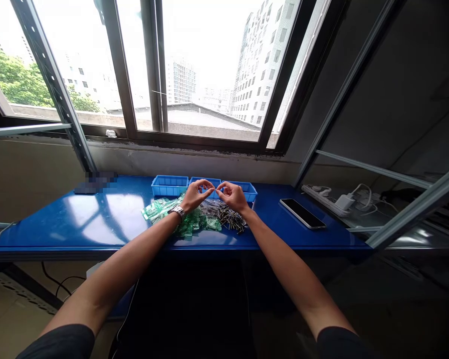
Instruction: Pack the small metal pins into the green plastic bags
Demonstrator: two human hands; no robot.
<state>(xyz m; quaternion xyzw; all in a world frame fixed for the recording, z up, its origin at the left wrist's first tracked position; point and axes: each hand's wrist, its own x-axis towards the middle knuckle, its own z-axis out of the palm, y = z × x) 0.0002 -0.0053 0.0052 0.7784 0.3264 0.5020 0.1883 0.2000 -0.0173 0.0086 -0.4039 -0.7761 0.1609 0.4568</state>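
Note:
My left hand (196,194), with a watch (178,211) on its wrist, is pinched closed above the table. Fingertip to fingertip with it, my right hand (232,196) is pinched too. Whatever lies between the fingertips is too small to make out. Below my left hand spread green-tinted clear plastic packets (189,223). A pile of thin dark and metallic pieces (232,219) lies under my right hand. Behind the hands stand a left blue bin (169,186), a middle blue bin (209,182) partly hidden by my fingers, and a right blue bin (250,191).
On the blue table (277,232), a phone (302,213) lies to the right. Further right are a power strip (326,200) and a white charger (344,201) with cables. A dark object (93,183) sits at the back left. Metal shelf posts flank the table before a window.

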